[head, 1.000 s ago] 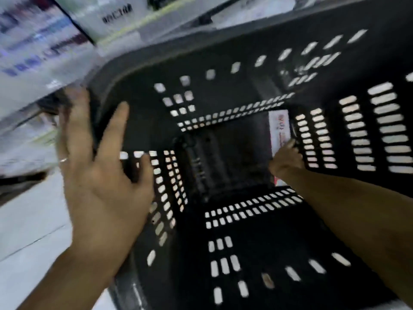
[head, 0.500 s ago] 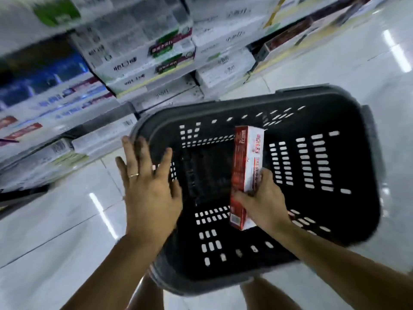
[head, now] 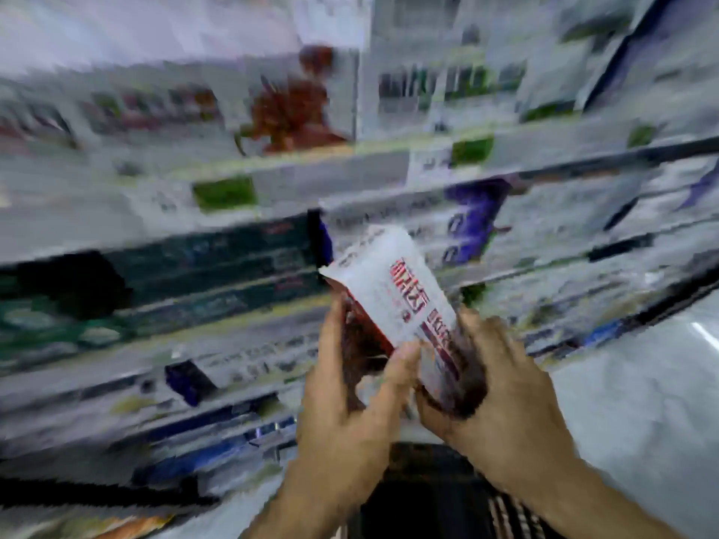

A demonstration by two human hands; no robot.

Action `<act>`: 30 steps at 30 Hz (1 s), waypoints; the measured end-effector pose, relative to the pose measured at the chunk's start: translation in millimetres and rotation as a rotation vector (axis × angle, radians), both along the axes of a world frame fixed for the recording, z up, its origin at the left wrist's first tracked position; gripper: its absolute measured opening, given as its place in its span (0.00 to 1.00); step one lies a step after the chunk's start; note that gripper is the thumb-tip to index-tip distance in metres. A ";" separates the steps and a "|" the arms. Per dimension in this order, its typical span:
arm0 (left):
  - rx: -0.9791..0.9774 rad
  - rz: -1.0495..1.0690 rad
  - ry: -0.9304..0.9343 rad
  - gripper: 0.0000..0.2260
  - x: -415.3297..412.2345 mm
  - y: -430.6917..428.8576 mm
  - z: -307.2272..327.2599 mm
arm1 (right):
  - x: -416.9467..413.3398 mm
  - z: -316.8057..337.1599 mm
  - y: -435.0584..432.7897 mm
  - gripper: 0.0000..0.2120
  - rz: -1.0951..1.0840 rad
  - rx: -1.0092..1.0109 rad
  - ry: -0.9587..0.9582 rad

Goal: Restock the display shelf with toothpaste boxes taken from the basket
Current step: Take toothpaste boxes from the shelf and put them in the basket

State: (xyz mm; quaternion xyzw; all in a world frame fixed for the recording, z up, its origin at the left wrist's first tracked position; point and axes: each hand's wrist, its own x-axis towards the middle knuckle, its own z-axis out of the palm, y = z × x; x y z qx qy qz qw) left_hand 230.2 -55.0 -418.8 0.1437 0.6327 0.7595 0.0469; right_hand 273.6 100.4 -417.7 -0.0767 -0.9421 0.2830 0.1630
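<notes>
Toothpaste box [head: 393,297] tilted up between both hands, left hand [head: 346,418] gripping its lower left side, right hand [head: 494,398] gripping lower right, blurred display shelf [head: 233,243] behind

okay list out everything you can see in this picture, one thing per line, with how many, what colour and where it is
toothpaste box: one, white face with red lettering and a red side, centre, held up tilted in front of the shelves.
display shelf: several tiers, pale edge strips with green tags, across the left and top; too blurred to count.
shelved boxes: many, mostly white, some teal, blue and purple; blurred.
basket: one, dark, bottom centre below the hands, only partly in view.
floor: pale grey, glossy, lower right.
left hand: gripping the box's lower end.
right hand: gripping the box's lower end from the right.
</notes>
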 end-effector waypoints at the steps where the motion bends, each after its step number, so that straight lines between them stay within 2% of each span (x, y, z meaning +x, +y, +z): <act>1: 0.030 0.046 0.044 0.26 -5.5 -12.1 29.9 | -7.4 28.1 -5.0 0.43 0.044 0.038 0.060; 5: 0.074 0.154 0.182 0.15 -27.5 -76.5 138.0 | -30.7 140.6 -33.2 0.42 0.177 0.214 0.195; 7: 0.087 0.169 0.189 0.20 -38.5 -101.7 171.7 | -42.3 178.7 -45.7 0.43 0.232 0.335 0.223; 14: -0.161 0.200 0.287 0.30 -60.6 -180.6 248.9 | -78.9 267.4 -90.3 0.49 0.398 0.584 0.273; 18: -0.207 0.327 0.231 0.32 -69.5 -208.4 259.0 | -111.0 294.9 -106.6 0.51 0.503 0.760 0.349; 21: -0.289 0.402 0.192 0.29 -84.4 -217.4 260.3 | -144.5 306.0 -119.7 0.48 0.586 0.838 0.305; 25: -0.345 0.398 0.145 0.26 -106.8 -216.3 252.0 | -182.9 307.3 -127.7 0.44 0.632 0.842 0.164; 30: -0.433 0.332 0.112 0.24 -128.7 -213.7 219.5 | -200.3 282.7 -115.0 0.38 0.631 0.714 0.024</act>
